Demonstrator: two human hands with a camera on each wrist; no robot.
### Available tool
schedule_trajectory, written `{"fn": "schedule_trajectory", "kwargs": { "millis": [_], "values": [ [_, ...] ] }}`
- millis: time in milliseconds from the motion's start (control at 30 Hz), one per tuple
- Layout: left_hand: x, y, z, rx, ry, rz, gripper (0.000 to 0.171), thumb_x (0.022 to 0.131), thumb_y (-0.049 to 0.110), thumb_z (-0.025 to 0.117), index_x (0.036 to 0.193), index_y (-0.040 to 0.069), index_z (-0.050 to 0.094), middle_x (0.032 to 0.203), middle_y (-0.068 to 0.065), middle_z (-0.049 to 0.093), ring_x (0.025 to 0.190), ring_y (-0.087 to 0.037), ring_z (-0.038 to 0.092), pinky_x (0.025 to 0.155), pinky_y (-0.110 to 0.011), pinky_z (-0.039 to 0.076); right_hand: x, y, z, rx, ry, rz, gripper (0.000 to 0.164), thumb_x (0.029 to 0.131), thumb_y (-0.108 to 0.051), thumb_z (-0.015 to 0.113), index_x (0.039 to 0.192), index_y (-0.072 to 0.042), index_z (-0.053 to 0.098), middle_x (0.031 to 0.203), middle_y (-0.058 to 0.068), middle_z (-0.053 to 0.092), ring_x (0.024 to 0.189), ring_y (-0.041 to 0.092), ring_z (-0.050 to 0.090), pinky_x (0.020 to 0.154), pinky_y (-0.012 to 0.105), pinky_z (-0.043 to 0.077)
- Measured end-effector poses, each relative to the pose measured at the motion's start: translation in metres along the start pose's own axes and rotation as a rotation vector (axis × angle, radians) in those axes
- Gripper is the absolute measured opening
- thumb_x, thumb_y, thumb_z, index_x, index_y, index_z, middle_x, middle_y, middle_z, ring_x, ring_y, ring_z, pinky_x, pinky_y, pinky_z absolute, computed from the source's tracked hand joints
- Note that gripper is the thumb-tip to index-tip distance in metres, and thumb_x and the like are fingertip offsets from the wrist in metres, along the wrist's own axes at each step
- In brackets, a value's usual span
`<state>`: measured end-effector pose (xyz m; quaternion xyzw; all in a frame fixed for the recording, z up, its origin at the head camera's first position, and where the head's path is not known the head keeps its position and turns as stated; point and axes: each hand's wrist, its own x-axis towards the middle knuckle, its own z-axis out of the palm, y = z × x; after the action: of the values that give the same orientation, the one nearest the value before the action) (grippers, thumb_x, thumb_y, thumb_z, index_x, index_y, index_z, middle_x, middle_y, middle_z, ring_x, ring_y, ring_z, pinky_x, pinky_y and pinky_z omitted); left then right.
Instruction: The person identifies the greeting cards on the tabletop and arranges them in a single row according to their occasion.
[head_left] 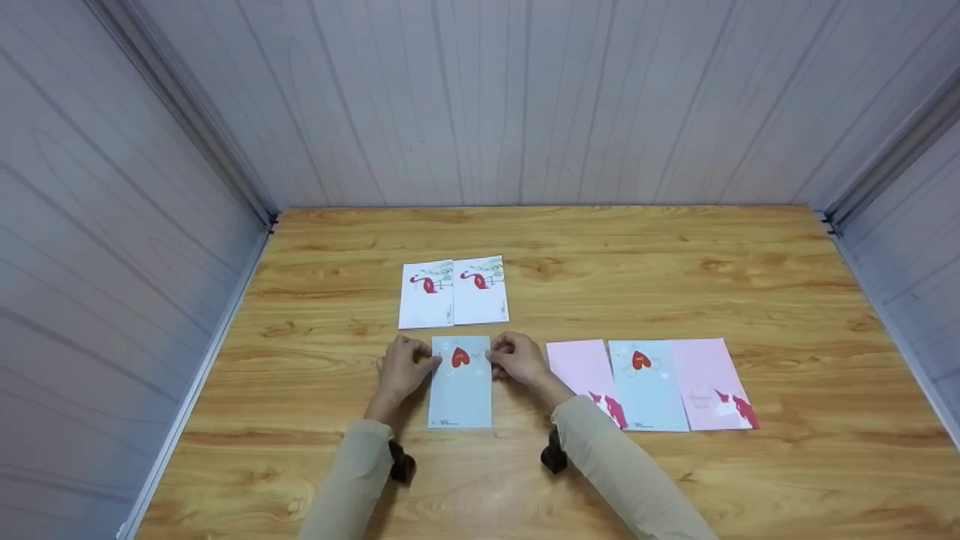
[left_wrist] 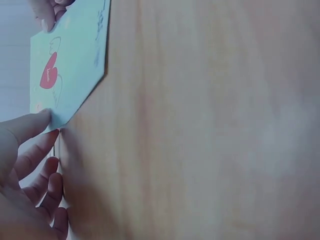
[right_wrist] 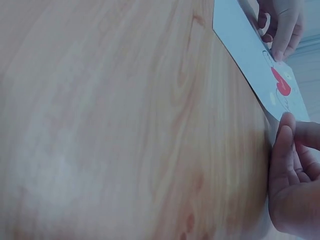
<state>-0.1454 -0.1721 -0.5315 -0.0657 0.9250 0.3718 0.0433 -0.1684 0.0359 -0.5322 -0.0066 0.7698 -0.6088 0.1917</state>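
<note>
A light blue card (head_left: 460,397) printed with a red winged heart stands between both hands in the head view. My left hand (head_left: 404,367) pinches its left edge near the top, the thumb lying on the printed face and the other fingers behind it. On the opposite edge, my right hand (head_left: 519,358) grips the card between thumb and fingers. The left wrist view shows the same card (left_wrist: 75,65) with the left thumb (left_wrist: 30,125) on its face. In the right wrist view the card's (right_wrist: 245,45) long edge slants close over the wood.
Two white flamingo cards (head_left: 426,311) (head_left: 481,306) lie side by side beyond the hands. At the right are a pink card (head_left: 577,367), another blue heart card (head_left: 649,397) and a second pink card (head_left: 701,367) in a row. Pale panel walls (head_left: 480,105) border the wooden table (head_left: 637,247).
</note>
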Motion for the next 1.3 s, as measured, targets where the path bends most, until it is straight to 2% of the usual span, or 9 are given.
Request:
{"fn": "schedule_trajectory", "kwargs": {
  "millis": [267, 400, 533, 667, 867, 1033, 1200, 1300],
  "values": [
    [-0.002, -0.003, 0.000, -0.083, 0.015, 0.002, 0.010, 0.081, 0.020, 0.063, 0.082, 0.010, 0.063, 0.085, -0.002, 0.048, 0.082, -0.020, 0.044, 0.077, -0.040, 0.021, -0.001, 0.000, 0.000, -0.019, 0.022, -0.034, 0.009, 0.084, -0.006, 0.058, 0.087, 0.001, 0.054, 0.068, 0.007, 0.052, 0.053, 0.014, 0.054, 0.050, 0.025, 0.045],
    [-0.002, 0.000, 0.001, -0.166, 0.005, -0.028, 0.010, 0.084, 0.018, 0.060, 0.085, 0.009, 0.062, 0.088, -0.004, 0.050, 0.083, -0.020, 0.044, 0.078, -0.036, 0.030, -0.001, 0.001, -0.001, -0.019, 0.041, -0.014, 0.010, 0.084, -0.008, 0.058, 0.089, 0.001, 0.054, 0.070, 0.007, 0.052, 0.054, 0.014, 0.054, 0.050, 0.025, 0.045],
    [-0.001, 0.002, 0.003, -0.300, -0.028, -0.061, 0.009, 0.085, 0.015, 0.058, 0.088, 0.007, 0.060, 0.084, -0.006, 0.052, 0.077, -0.019, 0.047, 0.067, -0.030, 0.040, -0.001, 0.002, -0.001, 0.008, 0.064, -0.008, 0.011, 0.084, -0.008, 0.058, 0.090, 0.001, 0.054, 0.074, 0.007, 0.053, 0.056, 0.013, 0.053, 0.051, 0.025, 0.045],
    [-0.001, 0.001, 0.003, -0.392, -0.060, -0.079, 0.009, 0.086, 0.014, 0.058, 0.087, 0.005, 0.059, 0.078, -0.007, 0.054, 0.068, -0.019, 0.049, 0.057, -0.027, 0.041, -0.001, 0.003, -0.003, 0.043, 0.060, 0.001, 0.011, 0.084, -0.008, 0.057, 0.091, 0.001, 0.054, 0.076, 0.008, 0.053, 0.057, 0.014, 0.054, 0.051, 0.024, 0.045],
    [0.001, 0.003, 0.001, -0.446, -0.083, -0.126, 0.012, 0.087, 0.014, 0.057, 0.090, 0.003, 0.060, 0.077, -0.007, 0.054, 0.068, -0.018, 0.048, 0.057, -0.027, 0.040, -0.001, 0.006, -0.005, 0.070, 0.037, 0.004, 0.015, 0.084, -0.009, 0.058, 0.094, 0.001, 0.053, 0.076, 0.008, 0.053, 0.057, 0.014, 0.054, 0.052, 0.025, 0.045],
    [0.004, 0.004, 0.003, -0.476, -0.071, -0.156, 0.013, 0.086, 0.014, 0.057, 0.091, 0.002, 0.060, 0.077, -0.006, 0.054, 0.069, -0.017, 0.048, 0.058, -0.026, 0.039, -0.003, 0.006, -0.004, 0.097, 0.036, -0.011, 0.017, 0.083, -0.009, 0.059, 0.094, 0.003, 0.053, 0.074, 0.007, 0.054, 0.055, 0.014, 0.052, 0.051, 0.025, 0.045],
    [0.008, 0.005, 0.003, -0.531, -0.056, -0.237, 0.016, 0.086, 0.016, 0.057, 0.094, 0.003, 0.060, 0.079, -0.007, 0.054, 0.070, -0.017, 0.048, 0.059, -0.027, 0.039, -0.007, 0.008, -0.003, 0.149, 0.017, -0.027, 0.016, 0.082, -0.005, 0.059, 0.094, 0.005, 0.054, 0.071, 0.007, 0.054, 0.052, 0.013, 0.051, 0.049, 0.024, 0.043],
    [0.011, 0.005, 0.001, -0.570, -0.043, -0.288, 0.018, 0.086, 0.017, 0.057, 0.097, 0.003, 0.060, 0.079, -0.007, 0.054, 0.069, -0.017, 0.048, 0.060, -0.026, 0.039, -0.009, 0.009, -0.003, 0.130, -0.005, -0.024, 0.018, 0.082, -0.006, 0.059, 0.095, 0.006, 0.054, 0.072, 0.006, 0.054, 0.053, 0.013, 0.052, 0.050, 0.024, 0.044]
  ]
}}
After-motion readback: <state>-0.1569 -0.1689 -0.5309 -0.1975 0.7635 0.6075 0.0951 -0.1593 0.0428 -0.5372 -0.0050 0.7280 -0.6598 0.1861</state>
